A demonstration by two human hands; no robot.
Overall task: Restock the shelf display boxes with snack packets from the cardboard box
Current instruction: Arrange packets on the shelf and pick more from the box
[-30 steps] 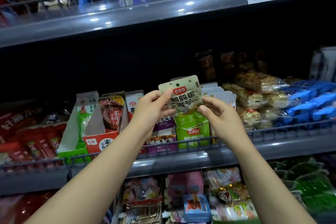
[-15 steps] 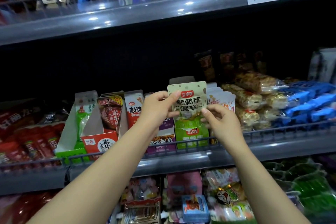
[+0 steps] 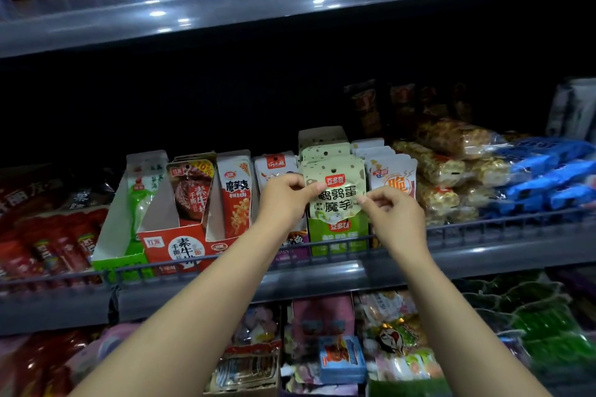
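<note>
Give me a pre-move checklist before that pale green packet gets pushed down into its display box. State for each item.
1. Left hand pinches the packet at its left edge: ok.
2. Right hand pinches its right edge: ok.
3. Packet over the matching green box: ok, same logo on both.
4. Packet upright, print facing out: ok.
5. Packet fully seated in the box: not ok, only its lower edge is behind the box front.
6. Room left in the box: cannot tell; like packets stand behind, the depth is hidden.
</note>
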